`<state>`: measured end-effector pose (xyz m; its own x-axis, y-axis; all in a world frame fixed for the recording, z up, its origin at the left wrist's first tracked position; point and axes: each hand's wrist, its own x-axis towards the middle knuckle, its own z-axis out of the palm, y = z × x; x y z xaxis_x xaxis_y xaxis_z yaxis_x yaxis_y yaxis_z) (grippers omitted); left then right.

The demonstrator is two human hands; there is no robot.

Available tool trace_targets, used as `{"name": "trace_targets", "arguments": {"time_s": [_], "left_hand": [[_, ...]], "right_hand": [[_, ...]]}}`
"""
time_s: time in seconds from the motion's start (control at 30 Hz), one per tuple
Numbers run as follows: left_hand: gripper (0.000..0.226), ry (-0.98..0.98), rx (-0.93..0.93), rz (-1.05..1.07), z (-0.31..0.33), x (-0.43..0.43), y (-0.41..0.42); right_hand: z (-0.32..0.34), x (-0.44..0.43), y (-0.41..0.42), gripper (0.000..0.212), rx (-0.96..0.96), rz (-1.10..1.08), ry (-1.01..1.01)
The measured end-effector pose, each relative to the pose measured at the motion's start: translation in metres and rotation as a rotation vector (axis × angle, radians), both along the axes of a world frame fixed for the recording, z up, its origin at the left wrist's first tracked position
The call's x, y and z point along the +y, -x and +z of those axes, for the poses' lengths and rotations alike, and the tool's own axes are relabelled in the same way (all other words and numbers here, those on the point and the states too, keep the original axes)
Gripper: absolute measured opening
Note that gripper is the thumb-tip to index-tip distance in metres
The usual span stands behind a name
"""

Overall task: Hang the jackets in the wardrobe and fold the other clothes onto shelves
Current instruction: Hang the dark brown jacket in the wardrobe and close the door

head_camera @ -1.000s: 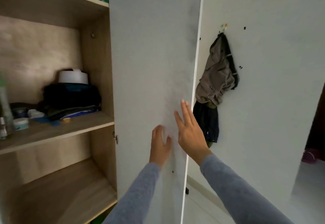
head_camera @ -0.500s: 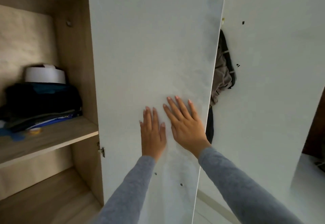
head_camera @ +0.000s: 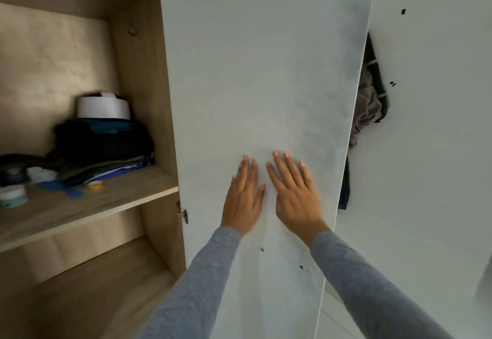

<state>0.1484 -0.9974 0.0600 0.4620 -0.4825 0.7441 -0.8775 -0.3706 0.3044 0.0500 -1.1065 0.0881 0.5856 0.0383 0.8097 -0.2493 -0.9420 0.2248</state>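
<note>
This is looking like a room in someone's home, where a tall white wardrobe door [head_camera: 266, 72] is standing open, folded clothes [head_camera: 106, 146] and little jars [head_camera: 13, 196] are sitting on a wooden shelf [head_camera: 119, 202] left of that door, and crumpled garments [head_camera: 368, 107] are hanging on the white wall [head_camera: 439, 165] to its right.

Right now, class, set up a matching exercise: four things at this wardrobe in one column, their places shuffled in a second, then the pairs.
Column one
1 left hand
2 white round object
3 grey-brown garment
4 folded clothes pile

Column two
A hanging on the wall
B on the wooden shelf
C flat against the wardrobe door
D atop the folded clothes pile

Pairs: 1-C, 2-D, 3-A, 4-B
</note>
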Motion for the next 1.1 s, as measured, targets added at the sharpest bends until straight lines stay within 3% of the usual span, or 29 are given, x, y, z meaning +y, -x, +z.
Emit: {"name": "trace_targets", "arguments": {"time_s": [0.17,0.43,0.73,1.1], "left_hand": [[0.059,0.04,0.139,0.16,-0.025,0.071,0.013],[0.053,0.011,0.295,0.612,-0.052,0.246,0.083],[0.05,0.077,0.324,1.136,-0.061,0.478,0.222],[0.062,0.153,0.487,1.656,-0.095,0.76,0.524]], "right_hand": [[-0.034,0.038,-0.005,0.069,0.059,0.191,-0.324],[-0.072,0.187,-0.011,0.051,0.351,0.534,-0.549],[-0.081,0.446,0.05,0.047,0.636,1.048,-0.514],[-0.124,0.777,0.261,0.045,0.906,1.477,-0.314]]}}
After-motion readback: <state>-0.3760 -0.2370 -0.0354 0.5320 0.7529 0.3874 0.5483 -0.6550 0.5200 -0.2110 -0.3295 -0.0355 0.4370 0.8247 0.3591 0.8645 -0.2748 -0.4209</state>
